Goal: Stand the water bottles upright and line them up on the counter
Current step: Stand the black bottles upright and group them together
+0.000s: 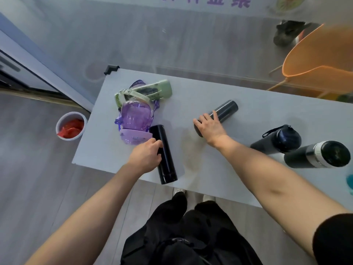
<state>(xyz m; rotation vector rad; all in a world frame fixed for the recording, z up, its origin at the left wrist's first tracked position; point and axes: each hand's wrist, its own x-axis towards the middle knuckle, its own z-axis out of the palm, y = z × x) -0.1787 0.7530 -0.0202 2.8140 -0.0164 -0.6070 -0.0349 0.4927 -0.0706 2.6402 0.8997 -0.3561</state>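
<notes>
Progress: two dark bottles (282, 139) seem upright, right edge.
Left hand (147, 153): grips black bottle (166, 157), lying lower centre.
Right hand (210, 127): curls over grey bottle (227, 109), lying centre.
Untouched: purple bottle (135, 115), green bottle (152, 90), upper left.

counter (257, 106): green bottle (154, 90), purple bottle (135, 115), black bottle (168, 169), grey bottle (227, 109) lying; two dark flasks (282, 140) upright.

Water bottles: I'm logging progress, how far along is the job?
Done: strap bottle and silver-banded bottle stand upright at right. In hand: left hand grips the lying black bottle, right hand grasps the lying grey bottle. Left: green bottle and purple bottle lie flat.
</notes>
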